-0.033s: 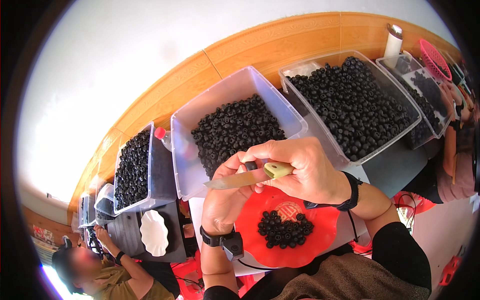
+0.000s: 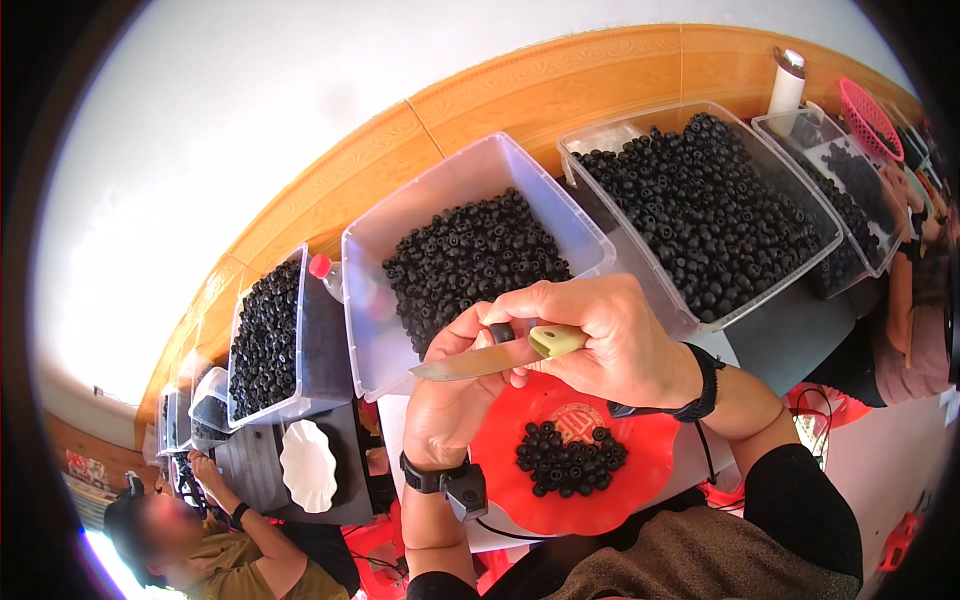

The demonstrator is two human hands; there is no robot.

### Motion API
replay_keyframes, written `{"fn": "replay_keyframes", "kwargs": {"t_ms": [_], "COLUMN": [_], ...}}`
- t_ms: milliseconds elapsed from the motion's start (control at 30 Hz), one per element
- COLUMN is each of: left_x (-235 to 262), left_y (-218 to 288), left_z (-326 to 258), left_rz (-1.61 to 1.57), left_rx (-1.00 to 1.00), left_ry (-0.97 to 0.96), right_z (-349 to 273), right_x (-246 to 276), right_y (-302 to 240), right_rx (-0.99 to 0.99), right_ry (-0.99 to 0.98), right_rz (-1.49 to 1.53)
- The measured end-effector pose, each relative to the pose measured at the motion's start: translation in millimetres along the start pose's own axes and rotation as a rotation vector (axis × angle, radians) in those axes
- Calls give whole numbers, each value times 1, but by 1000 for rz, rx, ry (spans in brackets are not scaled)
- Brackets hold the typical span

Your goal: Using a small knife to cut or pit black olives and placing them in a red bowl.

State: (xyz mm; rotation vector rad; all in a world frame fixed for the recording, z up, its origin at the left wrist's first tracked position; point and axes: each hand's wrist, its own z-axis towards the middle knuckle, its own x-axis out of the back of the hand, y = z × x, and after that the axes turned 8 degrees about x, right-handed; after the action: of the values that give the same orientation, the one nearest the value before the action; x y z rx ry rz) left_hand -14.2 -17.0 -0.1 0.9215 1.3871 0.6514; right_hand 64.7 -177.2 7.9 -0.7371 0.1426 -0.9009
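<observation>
My right hand [image 2: 610,340] is closed round a small knife with a yellow-green handle [image 2: 557,341]. Its blade [image 2: 465,362] points left across the fingers of my left hand [image 2: 450,405]. A small black round part [image 2: 501,331] is pinched in my left fingertips, right above the blade near the handle; my right fingers are close to it. Below both hands lies a red scalloped plate [image 2: 500,480], and a heap of similar black parts [image 2: 570,458] rests on it.
Beyond my hands stand a clear bin [image 2: 365,230] and a second bin [image 2: 830,245], both holding many black parts with holes. Further left are another filled bin [image 2: 265,340], a red-capped bottle [image 2: 322,268] and a white scalloped plate [image 2: 308,465]. Co-workers sit on both sides.
</observation>
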Motion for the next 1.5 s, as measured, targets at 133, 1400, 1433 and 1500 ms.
{"fn": "replay_keyframes", "kwargs": {"t_ms": [133, 1400, 1433, 1500], "left_x": [-4, 5, -1, -4], "left_y": [0, 10, 12, 14], "left_z": [-3, -4, -10, -14], "left_rz": [16, 56, 107, 68], "left_rx": [-58, -188, -218, -236], "left_ry": [105, -73, -85, -136], "right_z": [5, 5, 7, 9], "right_x": [7, 4, 9, 11], "right_y": [-10, 10, 13, 9], "right_rx": [-101, 13, -139, -176], "right_ry": [-17, 98, 91, 108], "right_rz": [-52, -494, -477, -414]}}
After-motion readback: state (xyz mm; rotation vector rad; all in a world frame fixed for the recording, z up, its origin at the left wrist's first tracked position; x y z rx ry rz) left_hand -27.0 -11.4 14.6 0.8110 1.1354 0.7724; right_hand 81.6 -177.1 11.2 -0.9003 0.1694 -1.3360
